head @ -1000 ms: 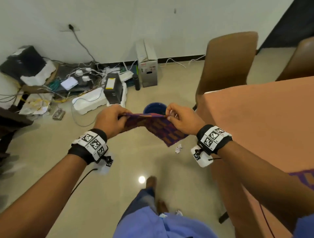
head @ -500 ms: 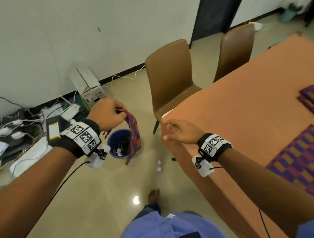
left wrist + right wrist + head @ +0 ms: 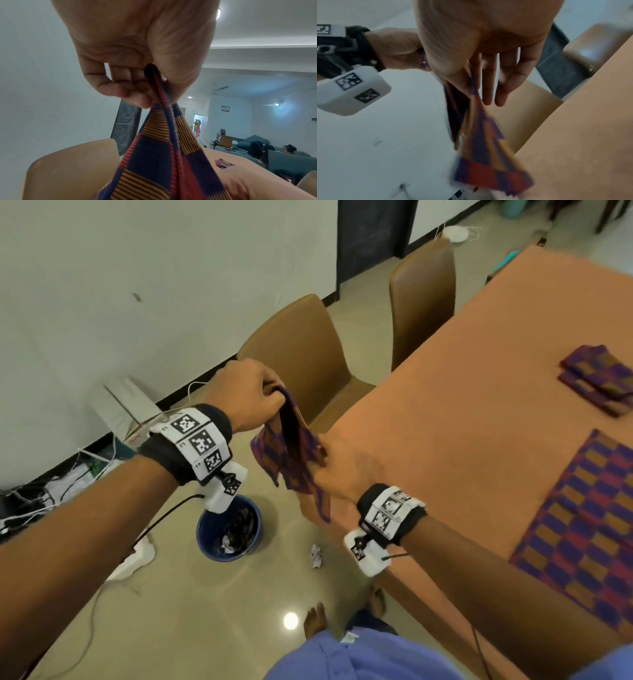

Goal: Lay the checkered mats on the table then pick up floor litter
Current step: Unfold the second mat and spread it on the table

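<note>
A purple, red and orange checkered mat (image 3: 291, 453) hangs folded beside the corner of the orange table (image 3: 479, 405). My left hand (image 3: 270, 392) grips its top edge in a fist, which shows close up in the left wrist view, hand (image 3: 149, 94) over mat (image 3: 154, 155). My right hand (image 3: 325, 463) pinches the mat's lower right edge. In the right wrist view the hand (image 3: 476, 92) has the mat (image 3: 488, 155) between thumb and forefinger, the other fingers straight. One mat (image 3: 582, 535) lies flat on the table. Folded mats (image 3: 596, 378) are stacked further back. A crumpled paper (image 3: 315, 556) lies on the floor.
A blue bin (image 3: 205, 539) with rubbish in it stands on the floor below my left wrist. Two brown chairs (image 3: 308, 344) (image 3: 424, 299) are pushed to the table's left side. A white scrap (image 3: 133, 559), a cardboard box (image 3: 126, 405) and cables lie by the wall.
My left hand has carried the mat up and right to the table corner. The right hand, which had let go, has taken hold of the mat's edge again.
</note>
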The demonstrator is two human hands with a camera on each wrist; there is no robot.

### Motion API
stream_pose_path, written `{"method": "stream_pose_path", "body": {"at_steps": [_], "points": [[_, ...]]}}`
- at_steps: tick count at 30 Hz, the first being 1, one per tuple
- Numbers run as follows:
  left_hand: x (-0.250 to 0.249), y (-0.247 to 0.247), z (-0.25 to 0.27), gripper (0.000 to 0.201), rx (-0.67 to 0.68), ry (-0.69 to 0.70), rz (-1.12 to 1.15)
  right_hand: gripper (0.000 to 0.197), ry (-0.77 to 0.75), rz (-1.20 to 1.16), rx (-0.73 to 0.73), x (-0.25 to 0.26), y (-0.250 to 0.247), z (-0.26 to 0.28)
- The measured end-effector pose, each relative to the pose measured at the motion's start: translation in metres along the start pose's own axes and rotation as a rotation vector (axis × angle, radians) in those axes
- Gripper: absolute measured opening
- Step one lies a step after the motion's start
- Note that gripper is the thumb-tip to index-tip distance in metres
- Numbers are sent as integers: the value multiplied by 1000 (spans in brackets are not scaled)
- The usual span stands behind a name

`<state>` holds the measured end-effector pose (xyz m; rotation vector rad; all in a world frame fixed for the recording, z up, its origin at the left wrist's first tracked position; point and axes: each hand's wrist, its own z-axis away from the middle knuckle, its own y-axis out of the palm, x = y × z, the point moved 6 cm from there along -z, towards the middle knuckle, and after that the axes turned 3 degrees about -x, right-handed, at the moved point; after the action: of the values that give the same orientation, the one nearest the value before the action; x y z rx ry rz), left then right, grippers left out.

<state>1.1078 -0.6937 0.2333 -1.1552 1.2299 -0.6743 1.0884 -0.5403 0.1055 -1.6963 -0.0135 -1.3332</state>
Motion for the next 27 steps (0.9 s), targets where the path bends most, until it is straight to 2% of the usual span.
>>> {"method": "stream_pose_path", "body": {"at_steps": [1, 3, 4, 7, 9, 11, 15, 17, 20, 21, 23, 25, 27], "points": [[-7, 3, -13, 20, -5, 10, 18, 8, 24, 104, 25, -16, -22, -4], [-16, 9, -32, 20, 3, 19, 68, 10, 75, 201, 42, -47, -61, -12], [-24, 15, -42, 19, 16, 33, 82, 14, 103, 240, 6, -65, -86, -15], [-45, 25, -64, 18, -13, 76, 109, 17, 141, 310, -234, -101, -161, -20], [-63, 29, -76, 17, -52, 105, 218, 18, 121, 332, -436, -111, -204, -12], [-77, 32, -90, 20, -99, 134, 292, 17, 68, 347, -567, -116, -230, 2], [-81, 61, -90, 23, -110, 189, 274, 19, -60, 406, -654, -119, -230, 51], [-63, 102, -83, 21, -32, 190, 196, 27, -64, 367, -582, -133, -205, 77], [-25, 179, -53, 22, 227, 121, -65, 43, -62, 292, -261, -159, -128, 112], [-12, 203, -39, 24, 316, 98, -146, 41, -32, 310, -130, -168, -99, 125], [6, 231, -16, 30, 408, 83, -227, 35, 63, 340, 65, -184, -54, 145], [15, 242, -6, 35, 429, 53, -210, 34, 127, 340, 123, -192, -36, 152], [16, 243, -8, 36, 433, 31, -214, 36, 158, 316, 83, -193, -40, 144]]}}
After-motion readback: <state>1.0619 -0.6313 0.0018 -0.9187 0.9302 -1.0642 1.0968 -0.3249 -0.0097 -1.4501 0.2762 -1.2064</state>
